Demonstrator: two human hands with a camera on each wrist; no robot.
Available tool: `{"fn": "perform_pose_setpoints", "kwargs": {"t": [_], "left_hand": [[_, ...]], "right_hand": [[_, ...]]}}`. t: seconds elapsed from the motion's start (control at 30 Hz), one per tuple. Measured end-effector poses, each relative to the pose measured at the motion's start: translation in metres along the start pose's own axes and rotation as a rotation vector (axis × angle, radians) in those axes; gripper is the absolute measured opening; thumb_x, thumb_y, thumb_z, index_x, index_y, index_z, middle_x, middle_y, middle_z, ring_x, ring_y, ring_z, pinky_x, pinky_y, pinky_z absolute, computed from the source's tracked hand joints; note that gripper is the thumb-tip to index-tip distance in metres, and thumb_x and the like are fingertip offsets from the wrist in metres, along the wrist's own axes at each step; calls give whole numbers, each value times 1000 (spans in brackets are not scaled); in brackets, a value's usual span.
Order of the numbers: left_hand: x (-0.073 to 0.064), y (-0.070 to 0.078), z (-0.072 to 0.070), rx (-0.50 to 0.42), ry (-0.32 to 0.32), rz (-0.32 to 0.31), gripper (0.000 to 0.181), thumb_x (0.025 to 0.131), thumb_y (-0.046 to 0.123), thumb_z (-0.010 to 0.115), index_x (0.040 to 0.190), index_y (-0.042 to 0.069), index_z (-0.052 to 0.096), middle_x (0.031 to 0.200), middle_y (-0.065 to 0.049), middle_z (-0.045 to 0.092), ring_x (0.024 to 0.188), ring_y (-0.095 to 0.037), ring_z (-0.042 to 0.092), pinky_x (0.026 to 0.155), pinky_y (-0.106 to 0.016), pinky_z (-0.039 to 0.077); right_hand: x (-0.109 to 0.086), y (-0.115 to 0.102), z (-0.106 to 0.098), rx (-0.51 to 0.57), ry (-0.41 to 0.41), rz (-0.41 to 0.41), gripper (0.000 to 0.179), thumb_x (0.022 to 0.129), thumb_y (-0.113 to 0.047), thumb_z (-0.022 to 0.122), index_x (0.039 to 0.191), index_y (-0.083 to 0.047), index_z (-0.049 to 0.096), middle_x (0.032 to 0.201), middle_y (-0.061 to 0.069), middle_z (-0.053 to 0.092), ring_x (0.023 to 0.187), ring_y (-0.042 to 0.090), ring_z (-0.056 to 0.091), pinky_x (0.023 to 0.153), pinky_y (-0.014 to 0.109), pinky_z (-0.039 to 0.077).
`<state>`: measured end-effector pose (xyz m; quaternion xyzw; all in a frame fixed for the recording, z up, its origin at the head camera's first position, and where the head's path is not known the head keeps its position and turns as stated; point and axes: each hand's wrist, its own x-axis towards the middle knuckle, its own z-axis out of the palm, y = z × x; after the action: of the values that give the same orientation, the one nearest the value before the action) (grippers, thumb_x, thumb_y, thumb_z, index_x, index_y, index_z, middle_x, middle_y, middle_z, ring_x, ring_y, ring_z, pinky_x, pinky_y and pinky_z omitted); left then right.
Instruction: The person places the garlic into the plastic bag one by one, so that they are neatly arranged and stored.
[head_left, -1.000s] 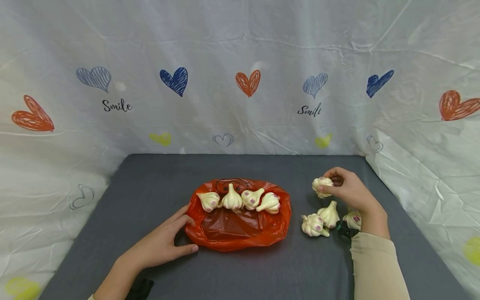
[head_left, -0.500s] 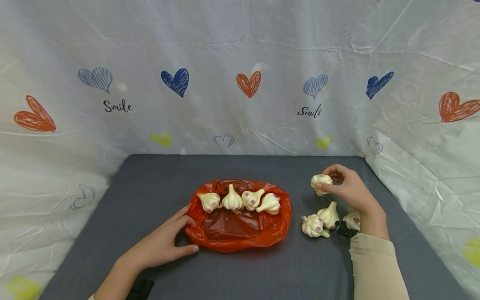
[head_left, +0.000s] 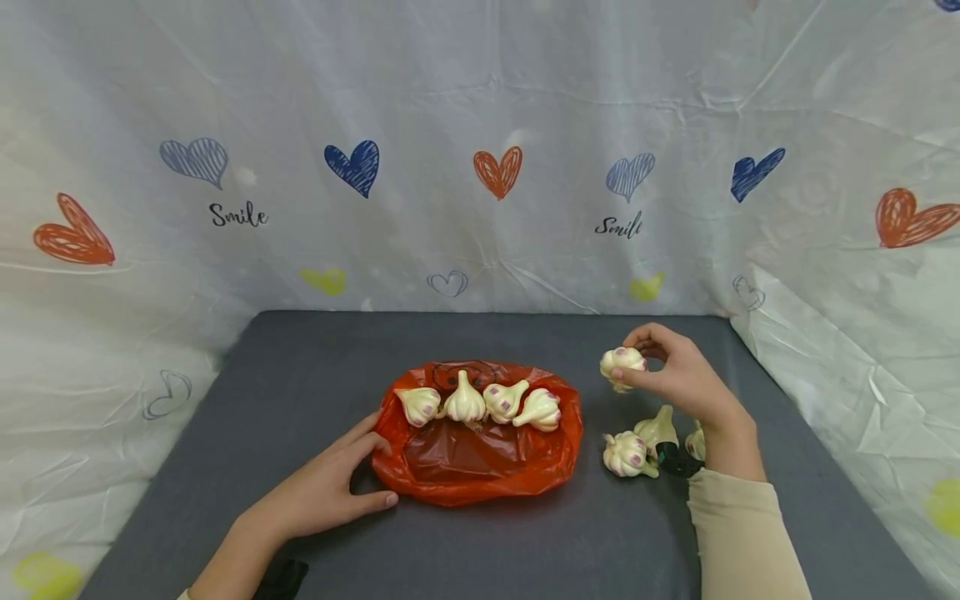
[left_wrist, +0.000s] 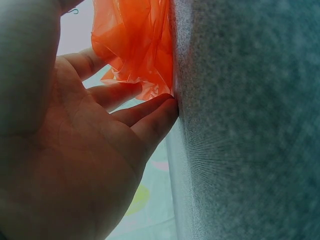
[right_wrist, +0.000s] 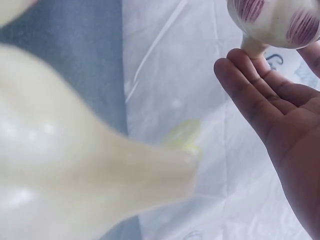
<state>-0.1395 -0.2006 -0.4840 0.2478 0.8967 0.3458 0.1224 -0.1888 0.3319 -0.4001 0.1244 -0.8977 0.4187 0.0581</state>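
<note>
In the head view an orange-red plastic bag (head_left: pixel 465 454) lies spread open at mid-table, with several white garlic bulbs (head_left: pixel 465 403) lined up along its far side. My left hand (head_left: pixel 318 493) rests against the bag's left side; in the left wrist view its loosely extended fingers touch the crinkled plastic (left_wrist: pixel 132 42). To the right, my right hand (head_left: pixel 681 377) pinches one garlic bulb (head_left: pixel 622 368) above the table. The right wrist view shows that bulb's purple streaks (right_wrist: pixel 272 20). Below this hand lie three more bulbs (head_left: pixel 627 455), one partly hidden by the wrist.
The dark grey table (head_left: pixel 337 342) meets a white sheet (head_left: pixel 420 92) with printed hearts at its back and sides. A blurred garlic bulb (right_wrist: pixel 75 155) fills the near left of the right wrist view. Black bands sit at both wrists.
My right hand has moved left and slightly up with the garlic bulb in its fingers. The left hand and the bag hold the same place.
</note>
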Motion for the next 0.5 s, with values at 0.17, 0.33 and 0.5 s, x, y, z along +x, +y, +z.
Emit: {"fn": "perform_pose_setpoints", "kwargs": {"t": [0.17, 0.33, 0.5], "left_hand": [[-1, 0, 1, -10, -4, 0, 42, 91, 61, 85, 120, 43, 61, 180, -8, 23, 162, -40, 29, 117, -68, 40], [-1, 2, 0, -15, 4, 9, 41, 91, 59, 86, 120, 43, 61, 179, -8, 23, 162, -40, 29, 117, -67, 39], [-2, 1, 0, -10, 4, 8, 41, 91, 61, 85, 119, 43, 61, 179, -8, 23, 162, -40, 29, 117, -67, 40]], "right_hand": [[-1, -8, 4, 34, -16, -59, 39, 95, -22, 90, 124, -10, 67, 121, 6, 67, 116, 29, 64, 91, 23, 51], [0, -14, 6, 71, -20, -97, 36, 94, -18, 90, 122, -10, 67, 119, 6, 67, 115, 29, 65, 93, 23, 51], [2, -13, 9, 83, -33, -114, 35, 95, -17, 90, 120, -10, 67, 118, 7, 66, 111, 29, 64, 92, 24, 51]]}}
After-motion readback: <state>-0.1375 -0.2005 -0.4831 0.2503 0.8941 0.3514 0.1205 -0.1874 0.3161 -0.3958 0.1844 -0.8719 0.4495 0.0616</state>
